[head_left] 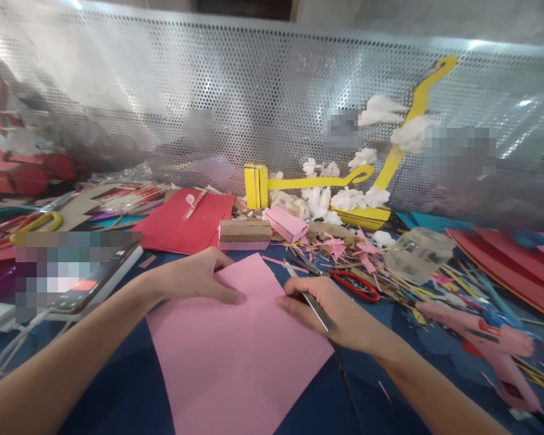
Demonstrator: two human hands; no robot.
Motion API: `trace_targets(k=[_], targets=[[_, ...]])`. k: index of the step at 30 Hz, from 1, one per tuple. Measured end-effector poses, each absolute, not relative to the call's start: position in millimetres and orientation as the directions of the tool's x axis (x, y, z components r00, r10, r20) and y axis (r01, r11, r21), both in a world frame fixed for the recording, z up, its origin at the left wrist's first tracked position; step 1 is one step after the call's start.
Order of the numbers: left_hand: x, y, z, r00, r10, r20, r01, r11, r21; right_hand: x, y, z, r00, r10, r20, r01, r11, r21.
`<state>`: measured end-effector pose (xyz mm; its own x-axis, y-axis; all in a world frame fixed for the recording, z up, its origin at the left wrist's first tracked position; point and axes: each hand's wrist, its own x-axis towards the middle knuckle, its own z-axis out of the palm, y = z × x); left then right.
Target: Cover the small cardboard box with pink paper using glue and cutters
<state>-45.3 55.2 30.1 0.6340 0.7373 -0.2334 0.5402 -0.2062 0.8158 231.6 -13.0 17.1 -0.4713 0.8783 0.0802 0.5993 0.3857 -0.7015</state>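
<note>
A pink sheet of paper [245,350] lies over the blue table in front of me, one corner pointing away. My left hand [204,278] grips its far left edge, thumb on top and fingers underneath. At the right edge, my right hand [321,305] pinches the sheet between thumb and fingers. That same hand also holds a silver craft knife [317,311], its blade pointing away past the fingers. Just beyond the knife lie scissors with red handles [356,286]. A small cardboard block [245,231] and a folded pink paper piece [285,223] sit behind the sheet.
Red sheets [185,220] and a phone [97,272] with a cable are on the left. Paper scraps and a clear plastic box [419,254] lie right of centre, a pink glue gun [489,338] further right. Yellow paper shapes [256,186] stand before a perforated metal panel [254,90].
</note>
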Motion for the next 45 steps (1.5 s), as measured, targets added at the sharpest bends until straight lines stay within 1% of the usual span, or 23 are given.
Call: trace_targets(k=[2, 7, 12, 15, 20, 22, 25, 28, 30, 31, 33, 35, 37, 40, 45], targets=[[-46, 55, 31, 0.635, 0.729, -0.255, 0.537, -0.178, 0.825, 231, -13, 18, -0.470, 0.879, 0.077, 0.604, 0.385, -0.698], [-46, 55, 30, 0.625, 0.742, -0.243, 0.529, -0.174, 0.831, 230, -15, 17, -0.468, 0.880, 0.075, 0.596, 0.378, -0.708], [-46, 57, 26, 0.602, 0.763, -0.236, 0.550, -0.182, 0.815, 229, -17, 15, -0.484, 0.875, -0.002, 0.628, 0.346, -0.697], [-48, 58, 27, 0.608, 0.753, -0.252, 0.534, -0.153, 0.832, 231, -17, 17, -0.470, 0.882, 0.029, 0.618, 0.353, -0.702], [-53, 57, 31, 0.649, 0.715, -0.260, 0.494, -0.136, 0.859, 235, -17, 20, -0.458, 0.884, 0.094, 0.542, 0.361, -0.759], [-52, 55, 33, 0.678, 0.706, -0.204, 0.450, -0.179, 0.875, 236, -19, 22, -0.475, 0.874, 0.105, 0.516, 0.373, -0.771], [-45, 53, 34, 0.702, 0.711, -0.048, 0.322, -0.256, 0.911, 236, -21, 25, -0.494, 0.863, 0.104, 0.519, 0.388, -0.762], [-36, 49, 32, 0.643, 0.761, 0.088, 0.246, -0.314, 0.917, 234, -22, 26, -0.495, 0.862, 0.109, 0.545, 0.406, -0.734], [-32, 48, 29, 0.590, 0.794, 0.147, 0.233, -0.341, 0.911, 233, -20, 23, -0.464, 0.877, 0.123, 0.581, 0.406, -0.705], [-30, 46, 27, 0.564, 0.809, 0.165, 0.229, -0.345, 0.910, 232, -19, 21, -0.430, 0.890, 0.154, 0.604, 0.410, -0.683], [-26, 44, 22, 0.505, 0.838, 0.209, 0.206, -0.352, 0.913, 230, -17, 14, -0.342, 0.902, 0.265, 0.665, 0.432, -0.609], [-23, 41, 18, 0.463, 0.846, 0.262, 0.178, -0.379, 0.908, 227, -16, 7, -0.268, 0.873, 0.408, 0.719, 0.463, -0.519], [-20, 37, 16, 0.459, 0.841, 0.287, 0.182, -0.406, 0.896, 223, -17, 2, -0.239, 0.833, 0.498, 0.747, 0.486, -0.454], [-14, 30, 15, 0.458, 0.839, 0.295, 0.226, -0.431, 0.874, 216, -21, -1, -0.240, 0.819, 0.521, 0.759, 0.493, -0.426], [-9, 20, 15, 0.434, 0.850, 0.299, 0.172, -0.404, 0.899, 205, -25, 0, -0.291, 0.826, 0.482, 0.802, 0.486, -0.349]])
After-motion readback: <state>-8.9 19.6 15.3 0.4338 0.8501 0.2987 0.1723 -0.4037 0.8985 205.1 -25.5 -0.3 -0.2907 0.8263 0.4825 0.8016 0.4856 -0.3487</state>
